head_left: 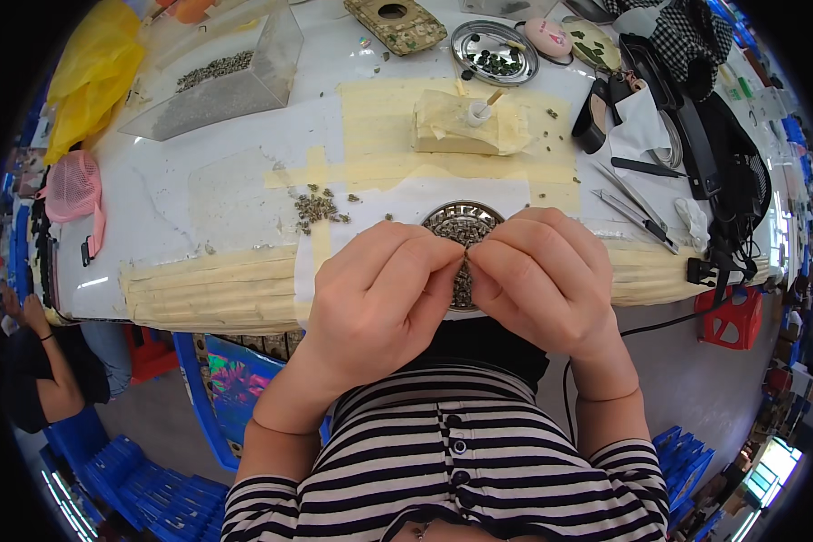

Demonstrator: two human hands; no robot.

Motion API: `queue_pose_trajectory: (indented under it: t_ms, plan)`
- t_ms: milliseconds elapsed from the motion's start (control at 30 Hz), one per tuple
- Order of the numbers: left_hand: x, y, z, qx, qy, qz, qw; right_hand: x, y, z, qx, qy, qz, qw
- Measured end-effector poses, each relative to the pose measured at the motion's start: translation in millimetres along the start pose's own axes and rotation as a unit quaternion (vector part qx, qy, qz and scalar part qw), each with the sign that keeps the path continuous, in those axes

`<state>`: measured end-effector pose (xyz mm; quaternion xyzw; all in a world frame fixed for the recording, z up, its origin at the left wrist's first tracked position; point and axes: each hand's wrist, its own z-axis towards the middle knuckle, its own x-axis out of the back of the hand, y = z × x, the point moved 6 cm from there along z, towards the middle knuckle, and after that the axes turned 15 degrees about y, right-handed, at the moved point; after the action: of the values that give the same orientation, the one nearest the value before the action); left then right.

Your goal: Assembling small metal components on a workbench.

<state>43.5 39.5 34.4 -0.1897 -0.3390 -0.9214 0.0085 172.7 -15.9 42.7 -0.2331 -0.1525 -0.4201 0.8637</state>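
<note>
My left hand (370,294) and my right hand (556,280) meet fingertip to fingertip above a round metal dish (462,204). Both are closed in a pinch. A tiny speck shows where the fingertips come together, too small to name. Many small brownish-green parts (462,228) fill the dish, partly covered by my fingers. Left of the dish, a loose pile of similar small parts (317,210) lies on the table. Beyond it stands a block wrapped in cream tape (452,135), with a small white cup (479,112) on top and a stick in the cup.
Tweezers (637,208) lie at the right, near a black strap bag (736,190). Farther back are a metal plate of dark and green bits (495,54) and a camouflage model hull (396,24). A clear bin (235,86) stands at the back left. Another person's arm (52,361) shows far left.
</note>
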Motion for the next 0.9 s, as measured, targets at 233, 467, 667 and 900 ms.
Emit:
queue_pose_trajectory:
  t_ms: [233,467,667,900]
  plan:
    - [-1,-7,-5,0.1,-0.016,-0.053,0.993,0,-3,-2,0.035,-0.014,-0.014,0.999]
    - [-3,-23,-21,0.412,-0.036,-0.259,0.873,4,-3,6,-0.016,0.0,0.042,0.999]
    - [-3,-22,-18,0.407,-0.066,-0.26,0.873,5,-5,4,0.017,-0.011,0.02,1.0]
    - [-4,-22,-17,0.403,-0.054,-0.262,0.875,3,2,6,-0.038,-0.017,0.063,0.997]
